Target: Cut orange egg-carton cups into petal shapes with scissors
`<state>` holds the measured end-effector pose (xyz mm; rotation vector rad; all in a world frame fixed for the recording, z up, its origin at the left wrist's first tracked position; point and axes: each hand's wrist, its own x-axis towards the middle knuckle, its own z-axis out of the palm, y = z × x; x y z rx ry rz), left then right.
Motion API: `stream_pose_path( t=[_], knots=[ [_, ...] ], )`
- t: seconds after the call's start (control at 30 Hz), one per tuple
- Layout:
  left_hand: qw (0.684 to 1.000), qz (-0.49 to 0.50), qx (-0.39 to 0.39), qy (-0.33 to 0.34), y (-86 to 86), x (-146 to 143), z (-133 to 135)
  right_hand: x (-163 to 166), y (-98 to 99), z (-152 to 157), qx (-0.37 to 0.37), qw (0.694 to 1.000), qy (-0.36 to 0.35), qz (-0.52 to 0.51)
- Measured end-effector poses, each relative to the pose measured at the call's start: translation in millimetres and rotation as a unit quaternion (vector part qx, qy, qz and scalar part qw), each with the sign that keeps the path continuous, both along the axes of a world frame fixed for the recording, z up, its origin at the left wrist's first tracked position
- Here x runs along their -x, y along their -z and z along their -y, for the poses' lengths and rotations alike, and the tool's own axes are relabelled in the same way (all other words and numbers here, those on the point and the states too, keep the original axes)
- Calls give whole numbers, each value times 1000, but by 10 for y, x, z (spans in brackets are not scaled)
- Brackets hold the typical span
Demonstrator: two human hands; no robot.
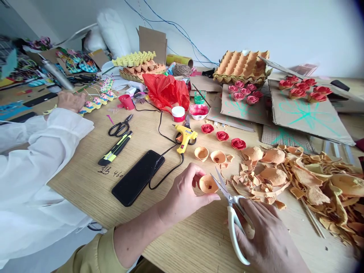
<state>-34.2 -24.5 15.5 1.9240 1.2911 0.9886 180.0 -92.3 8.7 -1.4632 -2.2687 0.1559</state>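
Note:
Between the thumb and fingers of my left hand (189,193) is a small orange egg-carton cup (207,184), its opening tilted toward me. My right hand (263,231) grips white-handled scissors (234,212), their blades parted and the tips beside the cup's rim. Just beyond stand two more orange cups, a left one (201,153) and a right one (218,157). Farther back, three red paper roses (222,135) lie in a slanting row. A yellow glue gun (185,137) rests near them, its black cord running past a black phone (138,177).
Orange carton scraps (309,182) pile up on the right. Cardboard sheets (308,110) behind carry more red roses. A co-worker's hand (71,101) is at the left, near black scissors (120,127) and a utility knife (115,148). A red paint bowl (198,111) stands at the middle back.

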Motion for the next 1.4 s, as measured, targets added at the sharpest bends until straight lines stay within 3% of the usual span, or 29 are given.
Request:
stream_pose_path(
  t=[0.63,1.13,1.4],
  knots=[
    [999,29,30,-31,-22,-88,60,70,26,-1,-39,999,13,21],
    [999,25,-2,32,18,-22,29,7,-20,-31,-31,999,0,36],
    [998,19,-30,43,21,12,0,-22,-39,10,-12,1000,-18,-22]
  ],
)
